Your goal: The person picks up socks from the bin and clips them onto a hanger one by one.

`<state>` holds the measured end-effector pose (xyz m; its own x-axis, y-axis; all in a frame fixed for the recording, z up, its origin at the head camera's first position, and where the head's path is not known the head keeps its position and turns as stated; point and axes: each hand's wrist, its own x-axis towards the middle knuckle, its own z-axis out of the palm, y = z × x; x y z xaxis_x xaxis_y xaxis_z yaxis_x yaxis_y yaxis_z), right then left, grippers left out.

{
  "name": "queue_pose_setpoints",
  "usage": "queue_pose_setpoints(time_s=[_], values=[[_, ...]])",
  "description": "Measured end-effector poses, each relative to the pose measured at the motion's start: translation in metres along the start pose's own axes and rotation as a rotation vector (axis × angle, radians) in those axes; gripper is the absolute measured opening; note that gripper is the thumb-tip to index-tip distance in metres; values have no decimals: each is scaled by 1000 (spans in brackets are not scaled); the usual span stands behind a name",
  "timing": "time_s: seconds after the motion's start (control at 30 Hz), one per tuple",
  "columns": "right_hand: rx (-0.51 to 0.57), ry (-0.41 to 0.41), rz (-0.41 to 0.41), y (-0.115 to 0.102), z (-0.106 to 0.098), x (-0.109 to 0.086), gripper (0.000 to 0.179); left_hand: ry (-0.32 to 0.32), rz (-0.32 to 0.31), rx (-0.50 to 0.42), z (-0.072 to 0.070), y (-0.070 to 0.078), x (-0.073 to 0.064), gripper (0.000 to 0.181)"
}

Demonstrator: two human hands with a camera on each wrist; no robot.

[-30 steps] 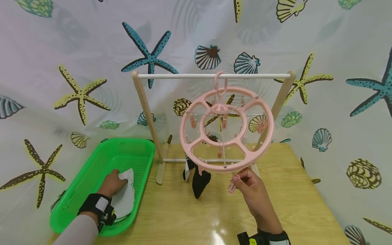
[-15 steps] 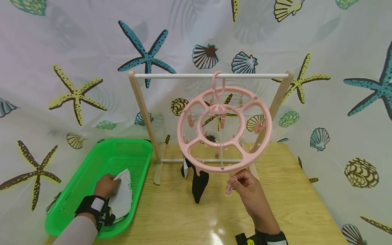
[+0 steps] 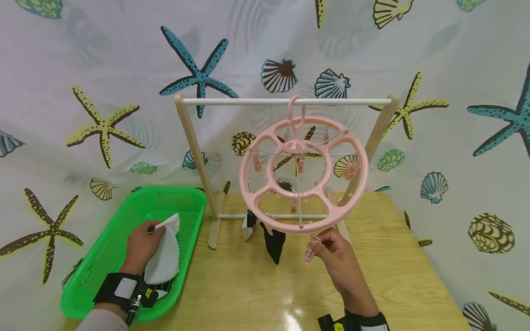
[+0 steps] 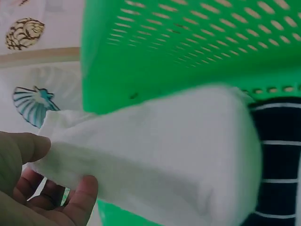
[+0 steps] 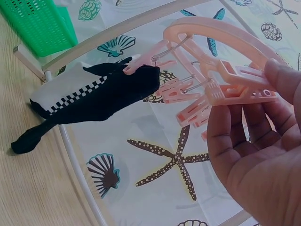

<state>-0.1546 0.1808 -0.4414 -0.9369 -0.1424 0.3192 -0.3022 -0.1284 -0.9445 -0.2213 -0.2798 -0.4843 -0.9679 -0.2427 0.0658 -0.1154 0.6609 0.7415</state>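
Observation:
In the head view my left hand point(image 3: 141, 246) pinches the cuff end of a white sock point(image 3: 163, 257) over the green basket point(image 3: 194, 248). The left wrist view shows this sock point(image 4: 164, 150) stretching away from my thumb and fingers. A pink clothespin point(image 3: 310, 253) below the front of the round pink hanger point(image 3: 245, 174) is pinched by my right hand point(image 3: 341, 264). Seen from the right wrist, thumb and fingers squeeze this clothespin point(image 5: 240, 89). Beside it, a black sock point(image 5: 127, 94) with a white checkered part hangs from another clothespin point(image 5: 146, 59).
The hanger's hook point(image 3: 291, 110) sits over the white bar point(image 3: 232, 102) of a wooden-legged rack. Dark fabric with white stripes point(image 4: 280, 160) lies in the basket. More clothespins dangle around the ring. A patterned curtain point(image 3: 136, 55) stands behind the wooden table point(image 3: 232, 294).
My left hand has lifted the white sock's cuff end up from the basket, uncovering striped fabric below. The hanging black sock has swung and turned. My right hand keeps its pinch on the clothespin.

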Motion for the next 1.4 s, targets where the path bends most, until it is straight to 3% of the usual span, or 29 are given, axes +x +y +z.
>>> queue_pose_setpoints(time_s=[0.17,0.37,0.67,0.9,1.13,1.4], values=[[7,4,-1,-1,-1,1,14,64,70,-34,-5,26,-7,40],[3,5,4,-1,-1,1,14,95,231,-63,-6,57,-25,32],[5,4,-18,-3,1,2,12,7,439,-68,8,107,-61,15],[15,7,-29,-5,3,3,12,-56,564,-95,37,134,-91,15],[36,0,-42,-6,5,3,13,-120,541,-174,73,159,-118,15],[31,-4,-13,-7,8,1,15,-232,567,-222,114,174,-132,8]])
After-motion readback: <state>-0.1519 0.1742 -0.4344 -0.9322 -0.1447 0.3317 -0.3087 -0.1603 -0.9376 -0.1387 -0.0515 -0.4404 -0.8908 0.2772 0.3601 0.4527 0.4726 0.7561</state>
